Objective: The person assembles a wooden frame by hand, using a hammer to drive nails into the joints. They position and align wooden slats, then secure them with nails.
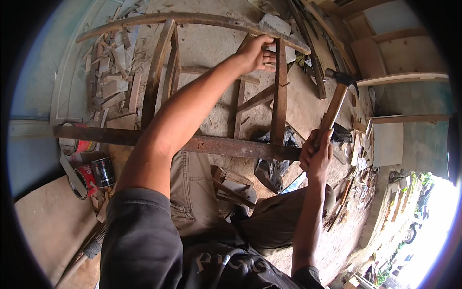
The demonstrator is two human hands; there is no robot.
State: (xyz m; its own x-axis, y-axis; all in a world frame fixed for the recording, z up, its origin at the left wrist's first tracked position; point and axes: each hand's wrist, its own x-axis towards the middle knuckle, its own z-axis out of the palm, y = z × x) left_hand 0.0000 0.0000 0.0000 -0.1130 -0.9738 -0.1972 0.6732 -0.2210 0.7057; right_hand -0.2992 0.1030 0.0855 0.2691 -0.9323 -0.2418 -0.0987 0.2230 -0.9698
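Note:
A dark wooden frame made of two long beams joined by crosspieces stands before me, its near beam running across my thighs. At the far right corner of the frame, my left hand is closed round the wood, beside the joint of the far beam and a crosspiece. My right hand grips a claw hammer by its wooden handle, near the right end of the near beam. The hammer is raised, with its dark head pointing away from me and apart from the frame.
Wood offcuts lie heaped at the left. Paint cans stand below them, near the frame's left end. A black plastic bag lies under the near beam. Wooden panels and shelving line the right side; a pale block sits behind the far beam.

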